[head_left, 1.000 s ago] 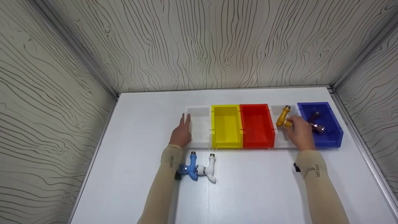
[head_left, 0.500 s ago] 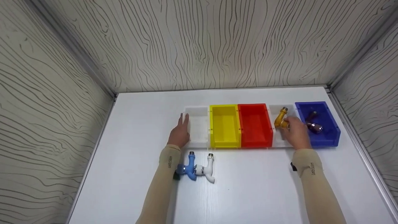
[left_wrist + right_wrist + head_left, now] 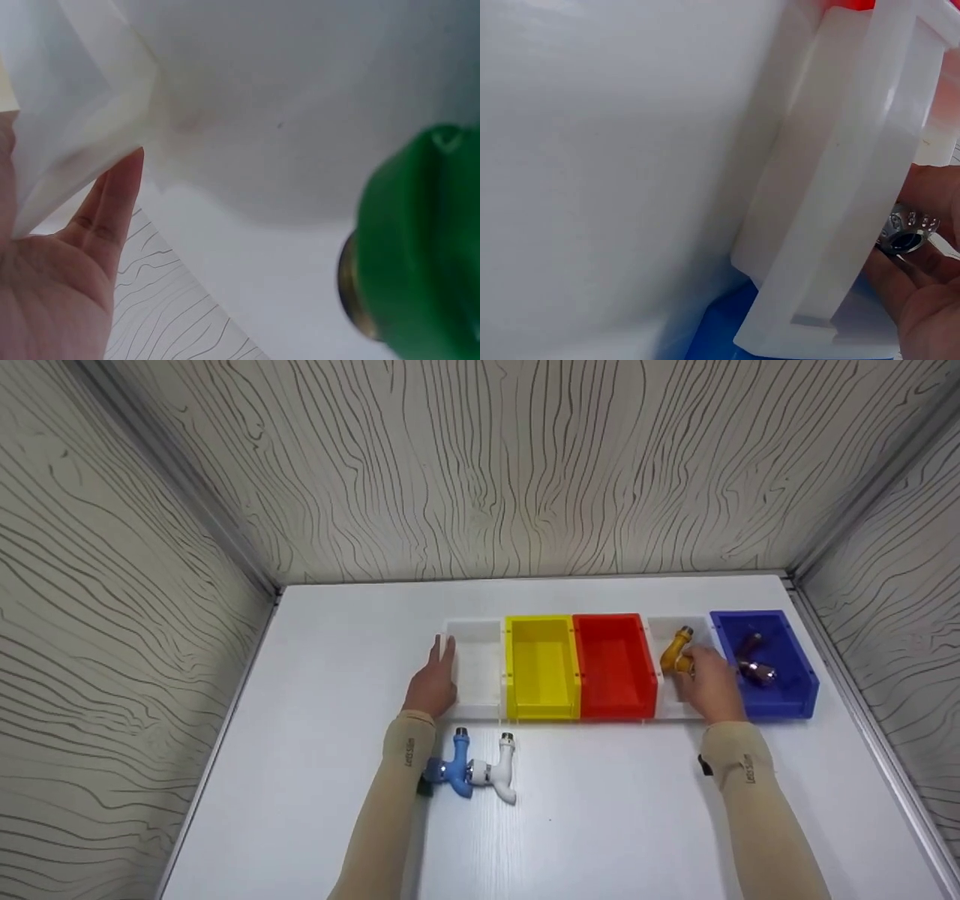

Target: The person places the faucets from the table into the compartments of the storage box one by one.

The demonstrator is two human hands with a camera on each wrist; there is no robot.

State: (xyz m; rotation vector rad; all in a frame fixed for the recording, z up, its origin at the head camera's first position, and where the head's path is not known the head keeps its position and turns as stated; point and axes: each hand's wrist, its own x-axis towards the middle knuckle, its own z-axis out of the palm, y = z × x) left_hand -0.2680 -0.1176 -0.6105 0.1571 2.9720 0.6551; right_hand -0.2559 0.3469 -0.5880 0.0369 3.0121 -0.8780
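Note:
My right hand point(image 3: 712, 682) grips a yellow faucet point(image 3: 675, 649) by its handle end, down inside the right-hand white bin point(image 3: 660, 701). In the right wrist view, the faucet's chrome part point(image 3: 907, 229) shows between the fingers, behind the bin's front lip. My left hand point(image 3: 433, 682) rests at the outer side of the left-hand white bin point(image 3: 480, 709), its fingers straight along the wall. Near my left sleeve, a blue faucet point(image 3: 459, 769) and a white faucet point(image 3: 504, 772) lie side by side. A green rounded part point(image 3: 420, 240) with a brass-coloured ring looms close in the left wrist view.
A yellow bin point(image 3: 541, 709) and a red bin point(image 3: 616, 709) stand between the white ones. At the right end of the row, a blue bin point(image 3: 795, 701) holds a dark coppery faucet point(image 3: 757, 671). Patterned walls point(image 3: 495, 472) enclose the white table point(image 3: 600, 825).
My right hand has lowered the yellow faucet deeper into the white bin, moving slightly toward me. My left hand stays at its bin. The head view has shifted a little.

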